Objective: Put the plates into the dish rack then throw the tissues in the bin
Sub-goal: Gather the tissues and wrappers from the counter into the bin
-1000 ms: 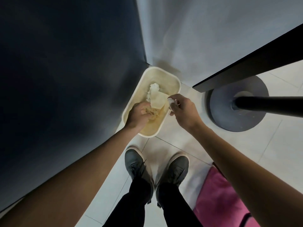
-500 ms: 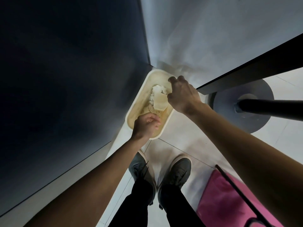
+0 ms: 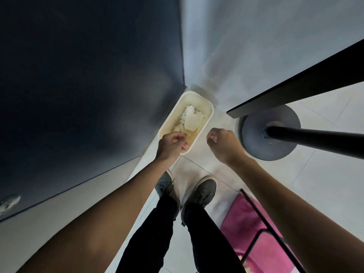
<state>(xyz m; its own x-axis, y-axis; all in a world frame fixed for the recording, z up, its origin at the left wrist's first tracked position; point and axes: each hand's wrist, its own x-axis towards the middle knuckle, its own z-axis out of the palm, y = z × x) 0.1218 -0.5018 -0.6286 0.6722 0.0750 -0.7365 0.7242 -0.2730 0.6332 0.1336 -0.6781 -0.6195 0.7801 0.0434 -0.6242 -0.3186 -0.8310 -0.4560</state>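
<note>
A cream rectangular bin stands on the tiled floor in the corner between a dark panel and a pale wall. White crumpled tissues lie inside it. My left hand hovers over the bin's near end, fingers loosely curled, with nothing visible in it. My right hand hangs just right of the bin above the floor, also loosely curled and holding nothing. No plates or dish rack are in view.
A dark cabinet panel rises on the left. A black tabletop edge and a round grey pedestal base with its black pole stand on the right. A pink cushion with a black frame sits lower right. My shoes stand below the bin.
My right hand held a tissue, reached over the bin, and has pulled back to the right with nothing in it. My left hand drew back to the bin's near end.
</note>
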